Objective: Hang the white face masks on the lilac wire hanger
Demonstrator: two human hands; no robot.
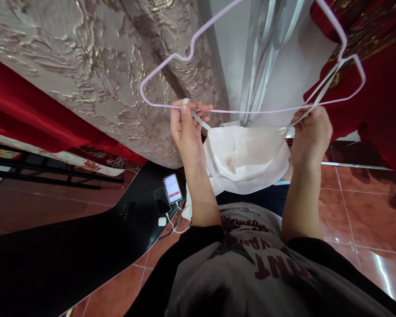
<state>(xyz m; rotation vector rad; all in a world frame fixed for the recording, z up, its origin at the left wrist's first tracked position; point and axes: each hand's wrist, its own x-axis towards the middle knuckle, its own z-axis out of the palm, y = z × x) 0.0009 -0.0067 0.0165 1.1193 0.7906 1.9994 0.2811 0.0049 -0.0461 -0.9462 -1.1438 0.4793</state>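
- A big bumpy shiny cloth (86,79) hangs just beside the left hand (188,127), with a red cloth (46,105) and a black rack (36,166) farther left.
- More red cloth with gold bits (379,83) hangs close to the right hand (313,132).
- A black desk (69,251) is low down on the left. It has a lit phone (174,188), a dark phone (161,201) and a little white block (162,221) near its edge, with a white cord (174,228) beside them.
- Red tiles (366,215) cover the floor.
- The pale purple hanger (257,112) is up in front of the person, and its long bottom bar goes across from one hand to the other.
- The white cloth (247,163) hangs under the bar, between the two hands and over the lap.
- The left fingers are bent, almost closed, on a thin white strap (200,120) at the bar. They hide part of the bar.
- The right fingers are curled up on the other strap (326,87), which goes up to the hanger's right dip. You can't tell if they grip the bar too.
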